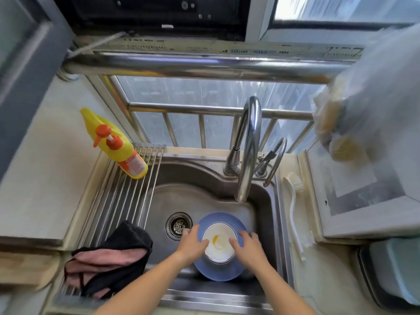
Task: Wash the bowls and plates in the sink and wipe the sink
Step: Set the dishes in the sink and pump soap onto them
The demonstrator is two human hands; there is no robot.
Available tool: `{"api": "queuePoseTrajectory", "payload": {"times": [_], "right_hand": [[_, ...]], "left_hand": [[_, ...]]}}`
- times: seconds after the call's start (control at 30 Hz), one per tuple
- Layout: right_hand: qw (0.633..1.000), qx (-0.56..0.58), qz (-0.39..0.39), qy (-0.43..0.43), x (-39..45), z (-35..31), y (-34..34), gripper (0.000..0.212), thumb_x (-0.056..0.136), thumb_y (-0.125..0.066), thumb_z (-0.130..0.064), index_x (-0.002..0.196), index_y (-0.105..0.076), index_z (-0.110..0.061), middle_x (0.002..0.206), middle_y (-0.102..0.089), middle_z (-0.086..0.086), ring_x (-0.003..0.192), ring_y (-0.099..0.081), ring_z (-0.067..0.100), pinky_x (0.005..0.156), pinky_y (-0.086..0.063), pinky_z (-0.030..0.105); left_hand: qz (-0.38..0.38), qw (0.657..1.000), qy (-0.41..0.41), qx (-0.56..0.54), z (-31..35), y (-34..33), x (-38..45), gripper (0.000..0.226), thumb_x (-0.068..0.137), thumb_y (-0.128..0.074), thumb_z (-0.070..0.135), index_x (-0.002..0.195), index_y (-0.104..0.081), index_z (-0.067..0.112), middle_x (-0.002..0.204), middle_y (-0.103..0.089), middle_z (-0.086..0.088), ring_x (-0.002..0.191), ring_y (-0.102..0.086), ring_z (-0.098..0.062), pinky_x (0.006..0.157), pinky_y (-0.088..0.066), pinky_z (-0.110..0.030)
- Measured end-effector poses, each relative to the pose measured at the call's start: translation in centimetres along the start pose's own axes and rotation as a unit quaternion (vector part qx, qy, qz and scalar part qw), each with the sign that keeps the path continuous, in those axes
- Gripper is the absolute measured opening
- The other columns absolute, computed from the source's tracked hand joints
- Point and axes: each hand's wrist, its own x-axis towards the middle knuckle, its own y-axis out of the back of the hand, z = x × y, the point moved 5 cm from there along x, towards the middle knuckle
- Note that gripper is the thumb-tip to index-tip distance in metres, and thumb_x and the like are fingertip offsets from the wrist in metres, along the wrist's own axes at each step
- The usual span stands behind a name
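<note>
One stainless steel sink (163,201) holds one round blue plate (218,272) near its front edge, right of the drain, with one white bowl (219,243) on it. Two hands: left hand (192,245) and right hand (246,247), fingers loosely spread, touch the bowl's rim.
</note>
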Motion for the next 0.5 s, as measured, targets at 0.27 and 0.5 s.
{"api": "queuePoseTrajectory", "payload": {"times": [0.27, 0.5], "right_hand": [[0.984, -0.102, -0.051, 0.138, -2.6, -9.4, 7.3, 0.022, 0.099, -0.051, -0.032, 0.105, -0.069, -0.021, 0.108, -0.073, 0.001, 0.105, -0.063, 0.019, 0.083, -0.046, 0.028], [0.974, -0.112, -0.038, 0.195, -2.8, -15.4, 9.3, 0.016, 0.095, -0.054, -0.03, 0.098, -0.069, -0.023, 0.086, -0.069, -0.007, 0.071, -0.064, 0.007, 0.063, -0.05, 0.02]], "left_hand": [[0.232, 0.966, -0.111, 0.007, 7.7, 14.3, -6.4, 0.032, 0.093, -0.055, 0.009, 0.124, -0.059, 0.014, 0.117, -0.054, -0.003, 0.106, -0.055, -0.018, 0.092, -0.042, -0.026], [0.455, 0.884, -0.046, -0.098, 8.4, 26.3, -10.2, 0.022, 0.089, -0.056, 0.005, 0.11, -0.052, 0.011, 0.111, -0.059, -0.013, 0.101, -0.061, -0.034, 0.08, -0.049, -0.038]]}}
